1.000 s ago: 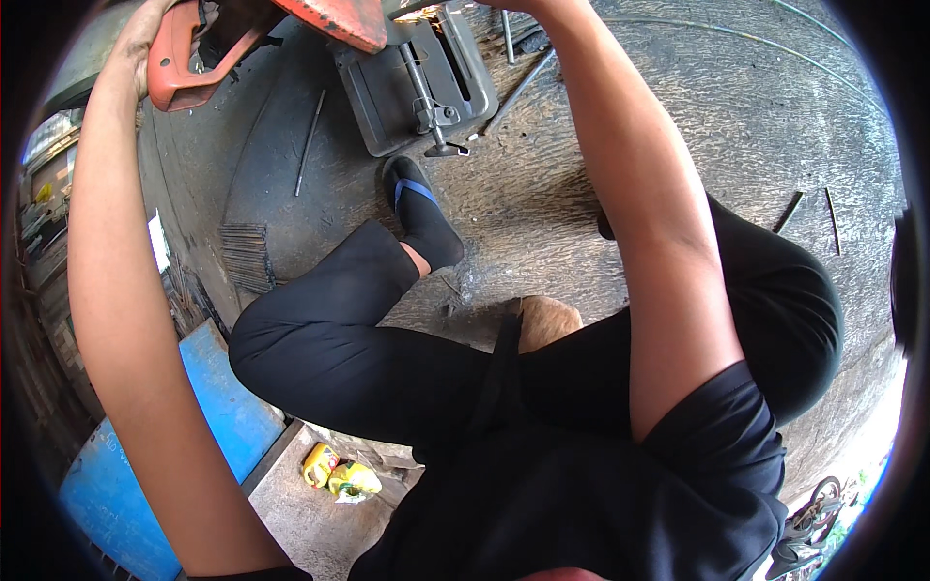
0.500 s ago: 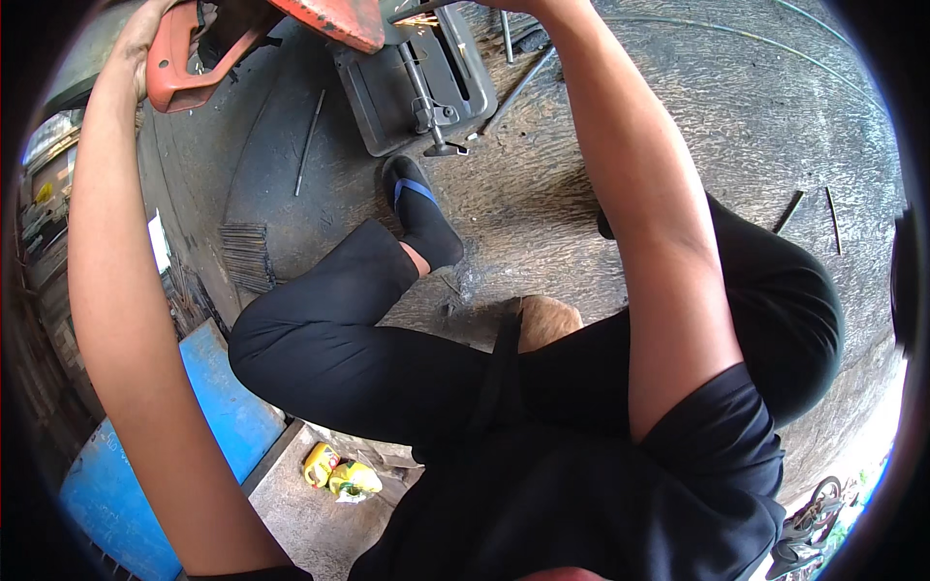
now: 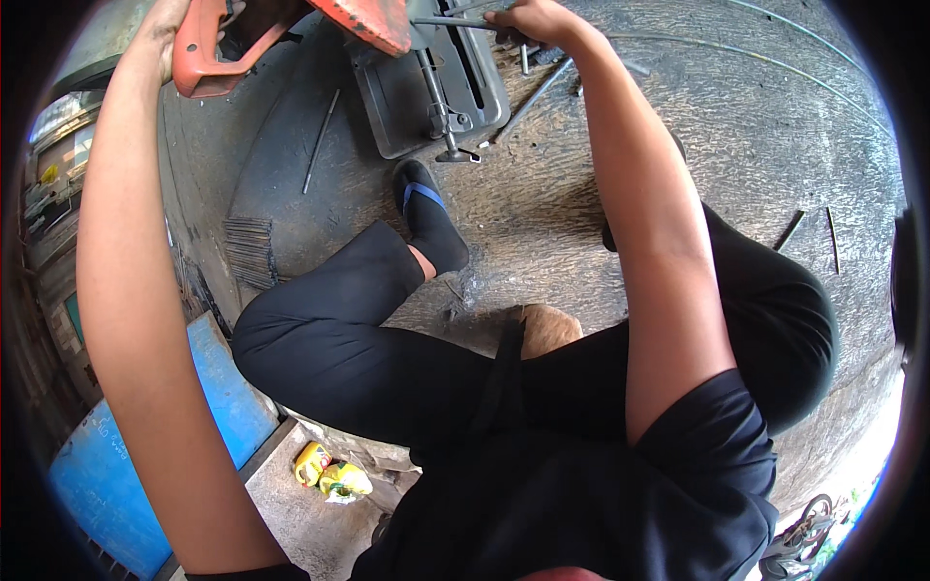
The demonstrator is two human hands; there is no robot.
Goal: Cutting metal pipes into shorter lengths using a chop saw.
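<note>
Sparks that flew beside the guard half a second ago no longer show; reading: the cutting has let up at this instant, though the disc is hidden, so whether it spins cannot be told. Your left hand [image 3: 165,37] stays wrapped around the red-orange handle [image 3: 197,58] of the cut-off saw, its upper part cropped by the frame. Your right hand [image 3: 536,21], nearly out of view a second ago, now shows well, fingers curled around a thin grey rod [image 3: 450,21]. The rod runs leftward from your right hand, between both hands, to just beside the red guard [image 3: 368,21]; whether it meets the disc or sits clamped, you cannot tell from here. The whole view has shifted slightly, so the small displacement of the grey base [image 3: 392,107], between and below your hands, is probably head motion. The clamp screw [image 3: 433,92] lies below the rod, to the left of your right hand. A loose bar [image 3: 538,97] rests on the floor just below that hand. Well below your left hand lies a bundle of short rods [image 3: 250,252], unchanged; a single thin rod [image 3: 321,140] lies nearer, to its lower right.
</note>
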